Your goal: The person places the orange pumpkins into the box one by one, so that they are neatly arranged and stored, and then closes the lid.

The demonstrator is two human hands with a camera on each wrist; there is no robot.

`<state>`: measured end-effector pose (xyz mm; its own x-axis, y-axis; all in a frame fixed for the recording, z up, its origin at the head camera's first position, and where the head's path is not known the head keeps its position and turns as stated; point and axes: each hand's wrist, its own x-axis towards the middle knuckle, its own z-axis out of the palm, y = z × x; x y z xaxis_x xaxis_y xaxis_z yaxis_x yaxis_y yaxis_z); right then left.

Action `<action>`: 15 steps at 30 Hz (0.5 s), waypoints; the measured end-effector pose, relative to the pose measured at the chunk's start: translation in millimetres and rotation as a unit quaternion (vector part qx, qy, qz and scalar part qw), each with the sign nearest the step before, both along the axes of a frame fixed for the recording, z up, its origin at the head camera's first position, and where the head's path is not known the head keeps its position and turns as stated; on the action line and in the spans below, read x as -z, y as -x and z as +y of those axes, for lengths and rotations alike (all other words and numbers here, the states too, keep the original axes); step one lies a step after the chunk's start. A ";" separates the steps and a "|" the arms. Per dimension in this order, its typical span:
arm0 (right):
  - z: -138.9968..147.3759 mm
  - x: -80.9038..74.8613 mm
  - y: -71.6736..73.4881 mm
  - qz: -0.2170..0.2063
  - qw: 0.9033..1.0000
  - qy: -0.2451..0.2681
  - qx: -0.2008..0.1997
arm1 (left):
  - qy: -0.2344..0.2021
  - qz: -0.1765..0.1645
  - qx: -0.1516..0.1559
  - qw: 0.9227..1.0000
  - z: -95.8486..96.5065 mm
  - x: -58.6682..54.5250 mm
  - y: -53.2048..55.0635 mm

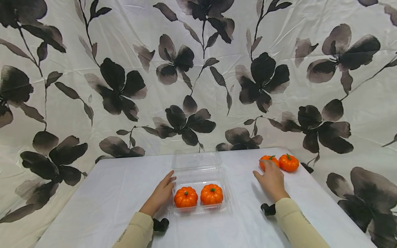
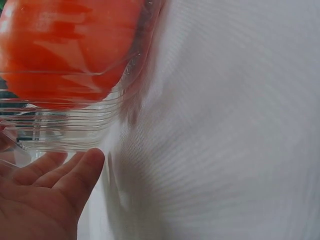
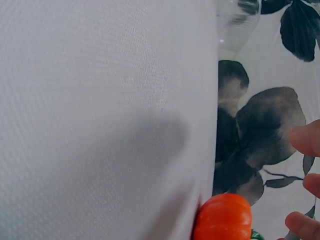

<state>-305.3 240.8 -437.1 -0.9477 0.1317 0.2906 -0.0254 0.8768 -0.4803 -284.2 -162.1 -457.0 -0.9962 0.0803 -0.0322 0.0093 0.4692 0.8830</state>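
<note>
A clear plastic clamshell box (image 1: 228,193) stands with its lid (image 1: 196,160) folded back, holding two small orange pumpkins (image 1: 185,197) (image 1: 212,194) in its front half. My left hand (image 1: 160,192) is at the box's left side; in the left wrist view its extended fingers (image 2: 82,175) reach the ridged plastic wall below a pumpkin (image 2: 70,50). At the table's back right, my right hand (image 1: 271,181) hovers with spread fingers over a third pumpkin (image 1: 266,159), partly covering it. Beside that sits another pumpkin (image 1: 289,163). The right wrist view shows one pumpkin (image 3: 223,218) below the parted fingertips (image 3: 306,139).
A white cloth covers the table (image 1: 124,193). Behind it hangs a pale curtain (image 1: 223,113) with dark flowers. Black wrist-worn pieces (image 1: 161,225) (image 1: 268,209) jut inward from both sleeves. The table's right edge runs close past the back pumpkins.
</note>
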 end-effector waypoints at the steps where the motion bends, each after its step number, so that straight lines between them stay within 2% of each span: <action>1: 2.0 1.2 0.4 0.000 1.000 0.006 0.004 | 0.000 0.002 0.000 1.000 0.8 -0.3 -1.5; 9: 14.5 5.4 2.2 -0.006 0.998 0.050 0.033 | -0.002 0.005 -0.007 1.000 6.2 -2.3 -11.0; 15: 20.8 3.2 3.0 -0.012 0.995 0.086 0.051 | 0.002 0.003 -0.017 1.000 10.2 -1.5 -17.2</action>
